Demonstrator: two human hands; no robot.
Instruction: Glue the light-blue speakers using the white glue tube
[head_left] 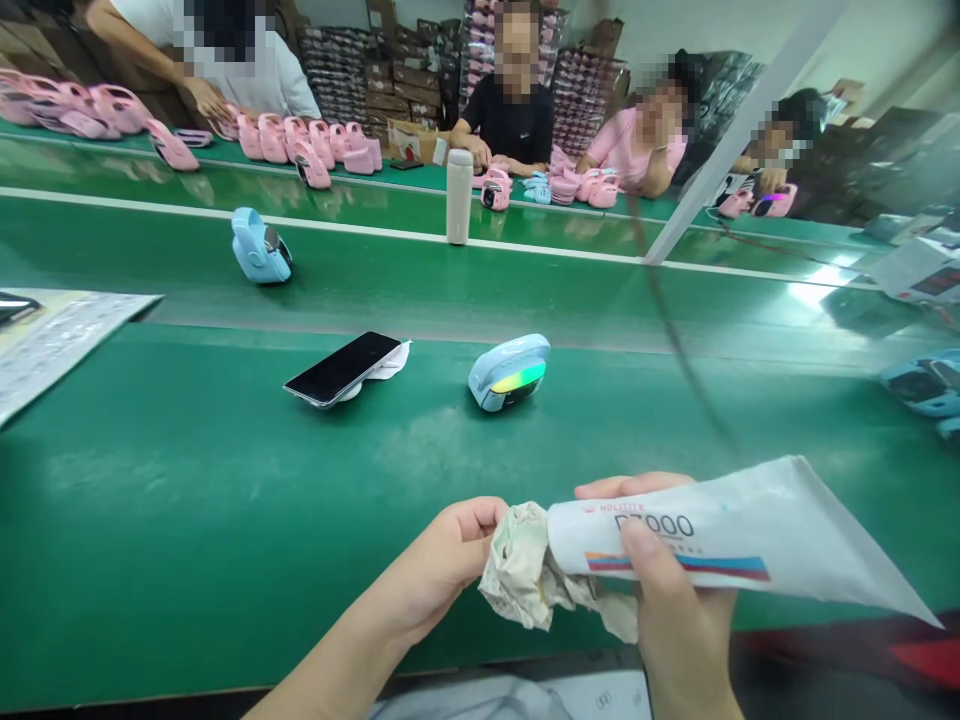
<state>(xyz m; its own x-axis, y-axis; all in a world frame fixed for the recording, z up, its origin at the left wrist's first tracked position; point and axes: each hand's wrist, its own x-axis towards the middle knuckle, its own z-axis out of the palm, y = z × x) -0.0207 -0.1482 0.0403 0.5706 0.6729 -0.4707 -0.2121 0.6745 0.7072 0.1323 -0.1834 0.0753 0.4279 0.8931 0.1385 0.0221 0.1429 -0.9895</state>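
My right hand [675, 610] grips a large white glue tube [750, 545] with printed lettering and a red-blue stripe, held lying sideways with its flat crimped end pointing right. My left hand [442, 560] pinches a crumpled, stained tissue [525, 580] wrapped over the tube's nozzle end, so the nozzle is hidden. Both hands hover over the near edge of the green table [187, 520]. Farther out on the table lie a light blue gadget [510, 372] with a glowing green-yellow light and a black phone [343, 367] resting on a white pad.
Another light blue gadget [259, 246] sits on the far belt, near a white bottle [459, 196]. Rows of pink gadgets [300, 140] line the far side, where several people sit working. A printed sheet [52, 340] lies left. More blue gadgets [922, 385] lie right.
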